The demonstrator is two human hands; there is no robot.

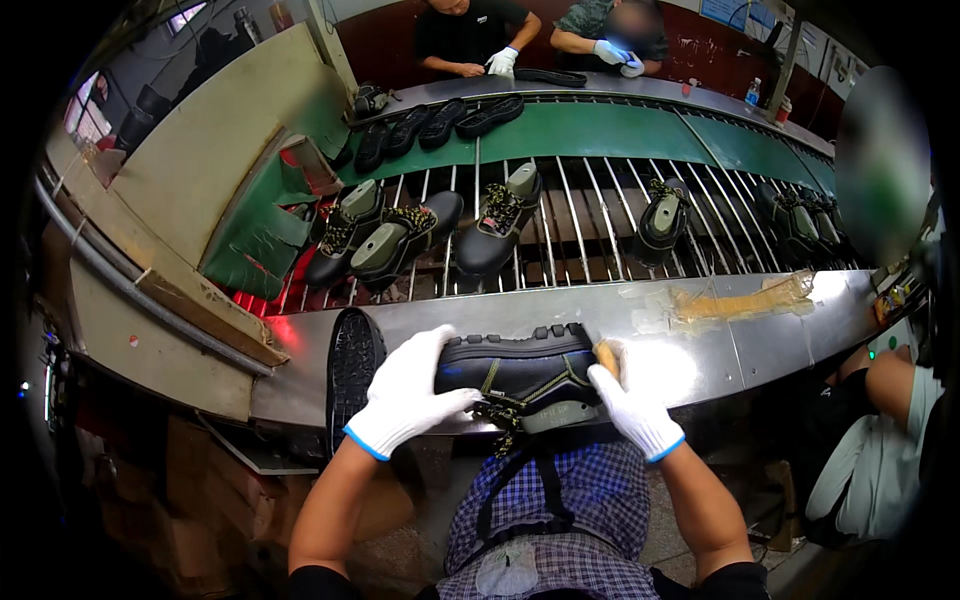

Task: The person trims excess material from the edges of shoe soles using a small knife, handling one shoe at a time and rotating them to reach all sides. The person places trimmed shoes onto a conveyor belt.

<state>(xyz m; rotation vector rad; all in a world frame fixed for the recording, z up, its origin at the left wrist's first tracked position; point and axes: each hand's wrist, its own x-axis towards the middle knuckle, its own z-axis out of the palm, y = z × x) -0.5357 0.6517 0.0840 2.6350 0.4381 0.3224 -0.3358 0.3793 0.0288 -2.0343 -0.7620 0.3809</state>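
A black shoe [520, 372] with yellow-flecked laces lies sideways between my hands at the metal counter's near edge, its lugged sole facing away from me. A grey-green shoe last [560, 415] fills its opening. My left hand [412, 388], in a white glove with a blue cuff, grips the toe end. At the heel end, my right hand [637, 402] is gloved alike and closed round the shoe. A tan shape [606, 356] shows at its fingertips; I cannot make out what it is. Beside my left hand a loose black sole [352, 365] lies tread-side up.
Beyond the metal counter [400, 322], several lasted shoes [500, 225] stand on a roller conveyor [575, 225]. More black soles [440, 122] lie on a green belt [625, 130]. Two people in gloves work across the line. A wooden panel [205, 140] borders the left; another person sits at right.
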